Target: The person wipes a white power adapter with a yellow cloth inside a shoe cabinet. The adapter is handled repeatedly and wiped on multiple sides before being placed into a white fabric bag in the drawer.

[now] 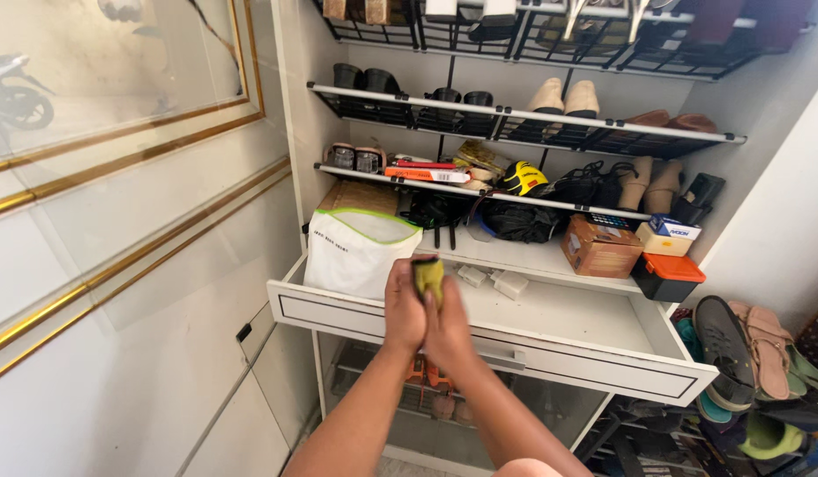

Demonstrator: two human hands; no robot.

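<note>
Here both hands, left hand and right hand, are pressed together, clamped on a small yellow-green object held above the open white drawer, just right of the white bag.

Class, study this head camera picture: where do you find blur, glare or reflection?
Head view: both hands and the yellow object they hold are motion-blurred; the shoe racks stay fairly sharp; the glossy wall panel on the left mirrors a motorbike outside.

Both hands, left hand and right hand, clasped around a small yellow-green object above an open white drawer.
</note>
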